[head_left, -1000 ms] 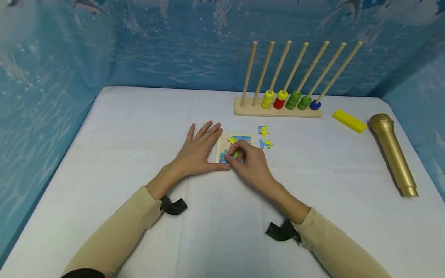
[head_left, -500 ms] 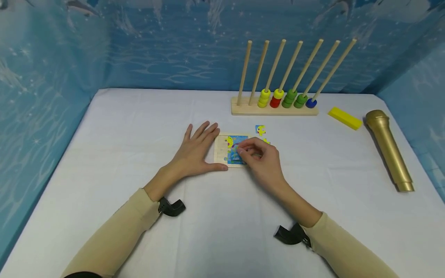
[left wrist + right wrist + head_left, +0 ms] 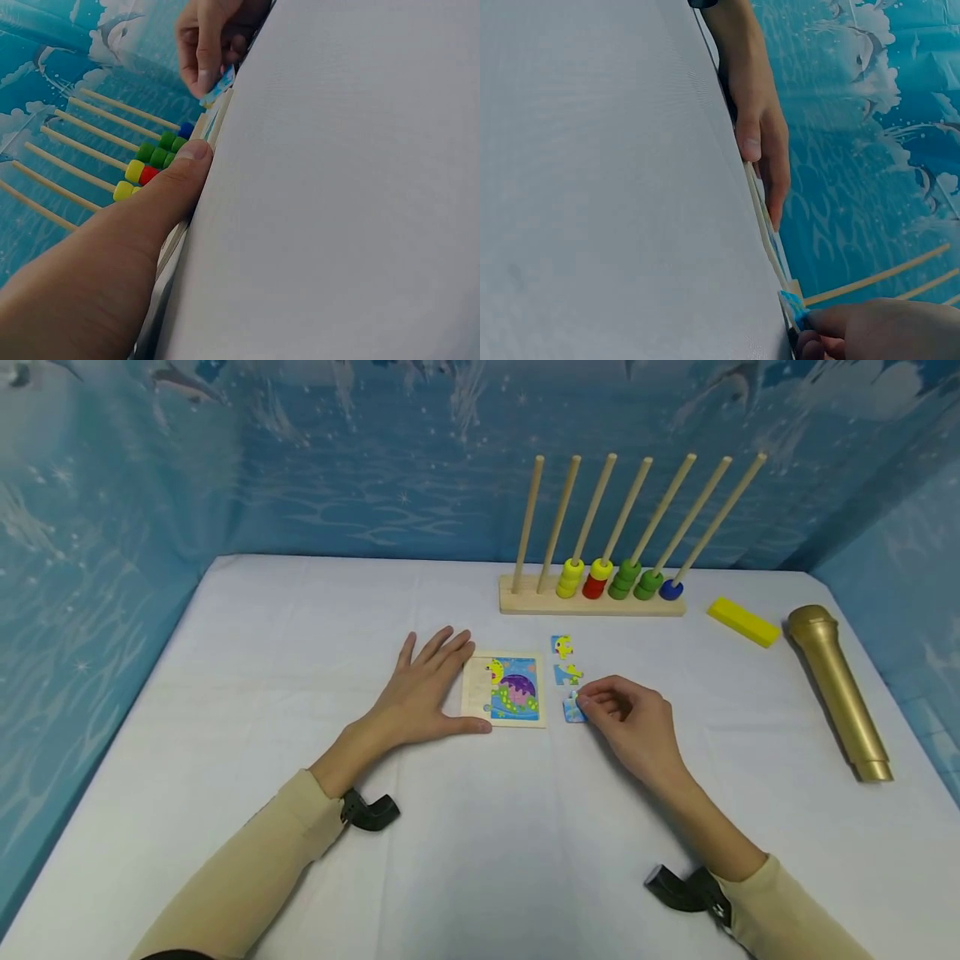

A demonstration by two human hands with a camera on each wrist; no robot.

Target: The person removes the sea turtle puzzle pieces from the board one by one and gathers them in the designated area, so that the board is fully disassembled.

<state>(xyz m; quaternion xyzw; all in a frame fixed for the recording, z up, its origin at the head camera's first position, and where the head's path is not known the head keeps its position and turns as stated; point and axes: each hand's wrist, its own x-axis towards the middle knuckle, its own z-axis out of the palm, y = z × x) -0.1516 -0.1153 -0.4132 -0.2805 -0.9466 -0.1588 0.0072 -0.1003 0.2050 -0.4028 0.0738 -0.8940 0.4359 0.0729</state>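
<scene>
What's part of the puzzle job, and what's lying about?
Puzzle job:
pale wooden puzzle tray
blue piece in the right hand
two blue and yellow pieces

Seemingly lying about:
wooden peg rack with coloured beads
yellow rectangular block
gold microphone-shaped object

- No text, label, brand, number or sign could be read in any of the three views.
</scene>
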